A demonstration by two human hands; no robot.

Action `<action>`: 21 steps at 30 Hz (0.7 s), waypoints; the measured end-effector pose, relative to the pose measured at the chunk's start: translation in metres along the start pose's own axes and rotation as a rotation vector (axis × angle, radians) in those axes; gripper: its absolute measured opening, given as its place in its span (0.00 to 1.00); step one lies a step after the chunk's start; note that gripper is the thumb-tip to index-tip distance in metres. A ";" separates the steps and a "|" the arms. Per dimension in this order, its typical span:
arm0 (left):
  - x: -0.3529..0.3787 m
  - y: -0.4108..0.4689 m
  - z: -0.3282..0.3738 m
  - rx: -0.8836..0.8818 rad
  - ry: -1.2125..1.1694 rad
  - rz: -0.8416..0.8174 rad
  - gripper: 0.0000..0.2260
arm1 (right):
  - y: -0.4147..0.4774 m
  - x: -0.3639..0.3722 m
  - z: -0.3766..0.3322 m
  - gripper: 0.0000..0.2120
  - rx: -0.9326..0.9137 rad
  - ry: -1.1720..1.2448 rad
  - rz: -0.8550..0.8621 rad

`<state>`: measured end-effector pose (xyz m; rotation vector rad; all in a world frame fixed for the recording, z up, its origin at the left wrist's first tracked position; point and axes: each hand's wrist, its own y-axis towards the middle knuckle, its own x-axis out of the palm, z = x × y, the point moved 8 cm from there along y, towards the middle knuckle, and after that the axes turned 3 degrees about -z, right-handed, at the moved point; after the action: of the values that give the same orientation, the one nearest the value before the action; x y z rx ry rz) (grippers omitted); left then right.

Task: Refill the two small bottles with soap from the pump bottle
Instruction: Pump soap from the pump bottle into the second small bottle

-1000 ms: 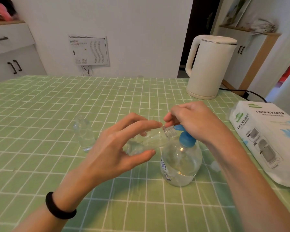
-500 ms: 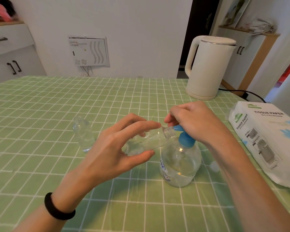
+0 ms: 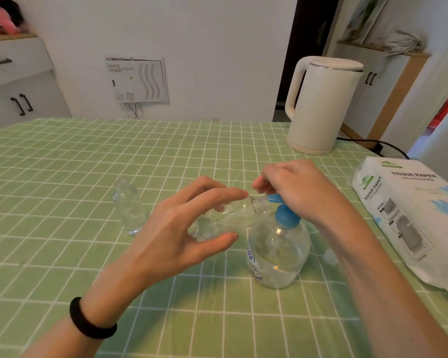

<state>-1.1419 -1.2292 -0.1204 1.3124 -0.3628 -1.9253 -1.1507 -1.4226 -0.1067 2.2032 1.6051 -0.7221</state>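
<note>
My left hand (image 3: 181, 228) holds a small clear bottle (image 3: 233, 215) tilted on its side, thumb below and fingers above. Its open neck sits right at the blue spout of the pump bottle (image 3: 278, 254). That pump bottle is round and clear, about a third full of clear soap, with a blue pump head. My right hand (image 3: 295, 189) covers the pump head and presses on it. A second small clear bottle (image 3: 128, 208) stands upright on the table to the left, with no cap, a little liquid at its bottom.
The table wears a green checked cloth (image 3: 62, 189). A cream electric kettle (image 3: 321, 104) stands at the back right, its black cord (image 3: 373, 144) trailing right. A white tissue paper pack (image 3: 414, 215) lies at the right edge. A small clear cap (image 3: 330, 257) lies beside my right forearm.
Hardly any: both hands stay on the small bottle and the pump head, and the view has shifted slightly.
</note>
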 end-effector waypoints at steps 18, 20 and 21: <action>-0.003 0.002 0.002 0.017 0.012 0.000 0.23 | -0.002 -0.001 -0.002 0.16 -0.013 0.004 -0.039; -0.004 0.002 0.003 0.018 0.013 0.002 0.23 | -0.002 -0.008 -0.006 0.14 -0.052 0.004 -0.001; -0.004 0.002 0.003 0.018 0.012 0.005 0.23 | -0.002 -0.012 -0.008 0.14 -0.074 0.020 0.026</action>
<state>-1.1428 -1.2278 -0.1151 1.3327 -0.3786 -1.9133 -1.1542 -1.4270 -0.0927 2.1815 1.5832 -0.6250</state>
